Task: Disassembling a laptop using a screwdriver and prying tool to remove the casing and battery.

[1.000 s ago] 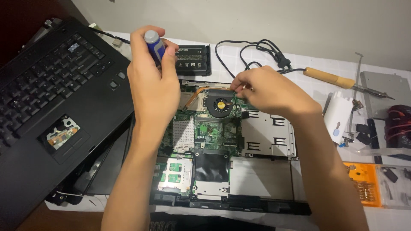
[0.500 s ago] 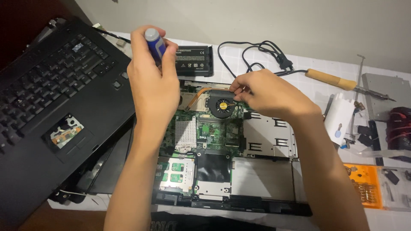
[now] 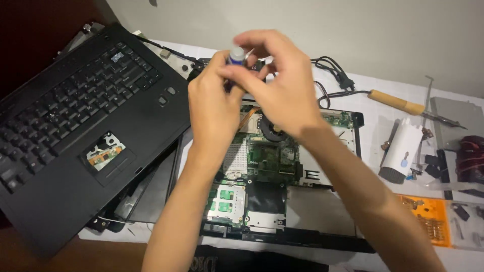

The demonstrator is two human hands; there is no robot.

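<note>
Head view. Left hand [image 3: 214,108], centre of the frame, has its fingers clamped round a screwdriver [image 3: 235,55] with a blue handle and pale cap, held upright at upper centre. Right hand [image 3: 280,83] sits just right of it, fingers together on the cap. Both hands hover over an opened laptop base [image 3: 267,166] in the centre, circuit board and fan exposed. A black keyboard panel [image 3: 75,131] lies at left. A soldering iron [image 3: 396,102] with wooden handle lies at upper right on the bench [image 3: 383,90]. An orange parts tray [image 3: 428,221] sits at lower right.
</note>
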